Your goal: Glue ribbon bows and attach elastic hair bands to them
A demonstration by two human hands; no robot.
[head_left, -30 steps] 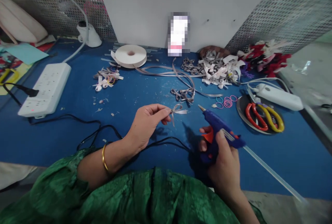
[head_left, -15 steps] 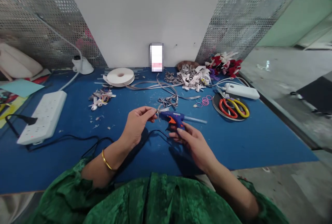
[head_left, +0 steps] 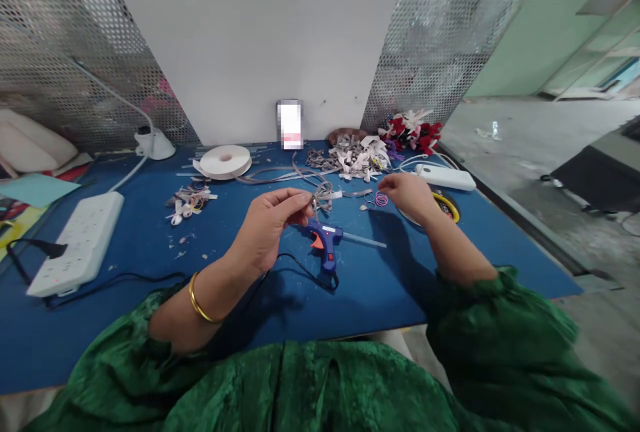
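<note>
My left hand pinches a small grey ribbon bow between thumb and fingertips, above the table. Just below it lies a blue glue gun with an orange trigger and a clear glue stick jutting out to the right. My right hand is off the glue gun and hovers beside the pink and blue elastic bands. Its fingers are drawn together pointing down; whatever is between them, if anything, cannot be made out. My right forearm and hand partly cover the yellow-handled scissors.
At the back stand a white ribbon roll, a phone and a pile of ribbon bows. A white power strip lies left, its black cord crossing the blue table. A white power bank sits right.
My right hand has let go of the glue gun, which now rests on the table, and moved right and away to the elastic bands. The left hand keeps the bow, slightly higher.
</note>
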